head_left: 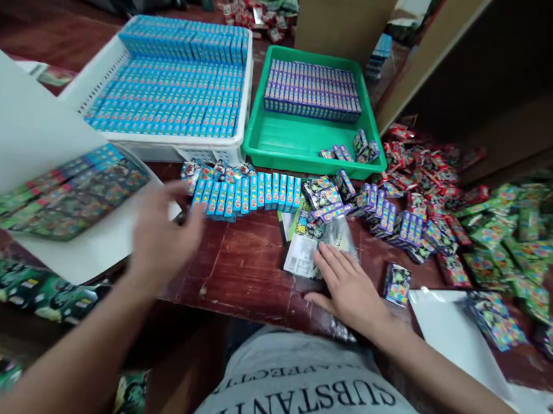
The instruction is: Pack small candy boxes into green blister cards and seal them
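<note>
My left hand (pixel 159 240) is blurred by motion, beside the left end of a row of small blue boxes (pixel 244 195) standing on the table. Its fingers are too smeared to show whether they hold anything. My right hand (pixel 349 289) lies flat with fingers stretched on a clear plastic bag (pixel 345 233) with a white printed part with a barcode (pixel 300 255). Several small purple boxes (pixel 325 213) lie at the bag's far end. A single dark patterned box (pixel 397 283) rests to the right of this hand.
Behind stand a white crate (pixel 177 141) packed with blue boxes and a green tray (pixel 281 135) with purple boxes. Left is an open white carton (pixel 110 247) containing multicoloured packs (pixel 71 188). Red packs (pixel 423 172) and green packs (pixel 504 227) are heaped right. The table's edge (pixel 251 318) is near my body.
</note>
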Demonstrator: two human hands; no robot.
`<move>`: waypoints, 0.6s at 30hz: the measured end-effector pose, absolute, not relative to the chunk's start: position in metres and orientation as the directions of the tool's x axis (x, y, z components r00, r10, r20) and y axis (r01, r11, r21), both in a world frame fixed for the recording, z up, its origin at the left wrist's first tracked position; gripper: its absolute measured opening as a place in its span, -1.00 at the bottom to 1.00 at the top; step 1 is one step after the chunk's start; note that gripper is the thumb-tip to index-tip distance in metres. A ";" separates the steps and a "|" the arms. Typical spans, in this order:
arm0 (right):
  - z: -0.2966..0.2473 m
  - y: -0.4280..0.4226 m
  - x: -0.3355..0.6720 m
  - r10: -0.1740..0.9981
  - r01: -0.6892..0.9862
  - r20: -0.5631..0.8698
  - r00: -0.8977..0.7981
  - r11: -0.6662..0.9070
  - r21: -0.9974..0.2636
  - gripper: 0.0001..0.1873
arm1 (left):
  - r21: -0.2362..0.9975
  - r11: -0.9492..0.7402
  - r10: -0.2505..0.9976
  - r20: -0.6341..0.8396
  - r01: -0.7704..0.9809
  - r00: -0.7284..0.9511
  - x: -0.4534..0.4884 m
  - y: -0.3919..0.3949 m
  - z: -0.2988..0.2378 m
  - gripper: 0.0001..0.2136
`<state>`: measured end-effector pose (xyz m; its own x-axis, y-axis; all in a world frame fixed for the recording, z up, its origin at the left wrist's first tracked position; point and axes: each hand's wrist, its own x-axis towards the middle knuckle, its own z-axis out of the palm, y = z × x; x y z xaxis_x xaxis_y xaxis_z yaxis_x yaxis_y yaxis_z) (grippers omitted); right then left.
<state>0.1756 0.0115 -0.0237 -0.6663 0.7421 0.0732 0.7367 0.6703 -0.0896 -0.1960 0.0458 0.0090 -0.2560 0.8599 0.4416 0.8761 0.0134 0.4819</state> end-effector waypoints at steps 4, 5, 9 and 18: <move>-0.019 0.019 0.157 0.662 0.646 0.213 -0.719 0.749 -0.145 -0.66 | 0.879 0.122 0.990 -0.144 0.461 0.013 -0.092 0.055 -0.012 -0.61; -0.015 0.017 0.156 0.653 0.628 0.244 -0.717 0.757 -0.179 -0.73 | 0.900 0.226 0.968 -0.250 0.374 0.018 -0.077 0.060 -0.017 -0.59; 0.013 -0.002 0.167 0.692 0.536 0.284 -0.663 0.705 -0.464 -0.75 | 0.872 0.437 0.888 -0.457 0.220 0.048 -0.060 0.071 -0.021 -0.50; 0.042 0.031 0.170 0.637 0.344 0.168 -0.752 0.597 -0.725 -0.47 | 0.954 0.272 0.918 -0.297 0.128 0.261 -0.082 0.022 0.015 -0.73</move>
